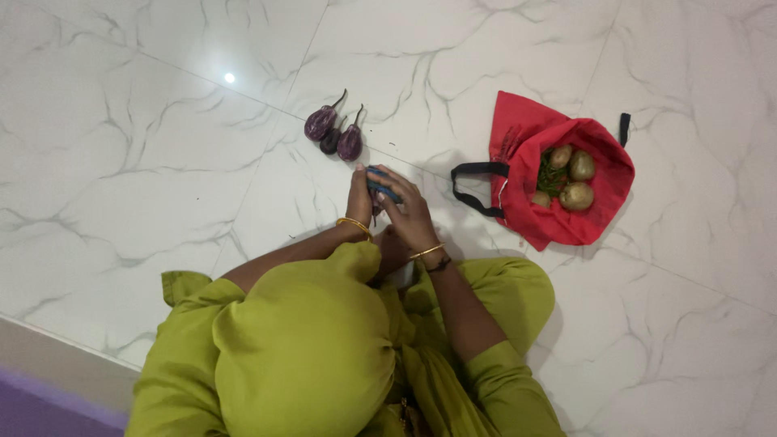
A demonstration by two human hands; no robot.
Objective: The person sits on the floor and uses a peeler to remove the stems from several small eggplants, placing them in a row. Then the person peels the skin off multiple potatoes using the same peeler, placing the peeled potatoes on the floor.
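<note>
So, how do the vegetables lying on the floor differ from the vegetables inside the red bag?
The eggplants are dark purple, long-shaped, with thin curved stems; the potatoes are brownish and round, without stems. The eggplants lie bare on the white marble floor, close in front of the hands; the potatoes sit inside the open red bag, beside something green. Both groups hold about three pieces.

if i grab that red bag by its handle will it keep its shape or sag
The red cloth bag looks soft and creased, so it would likely sag and fold. The potatoes inside probably make it bottom-heavy, and they may roll together when lifted. Its black handle lies limp on the floor, so it is probably floppy too.
</note>
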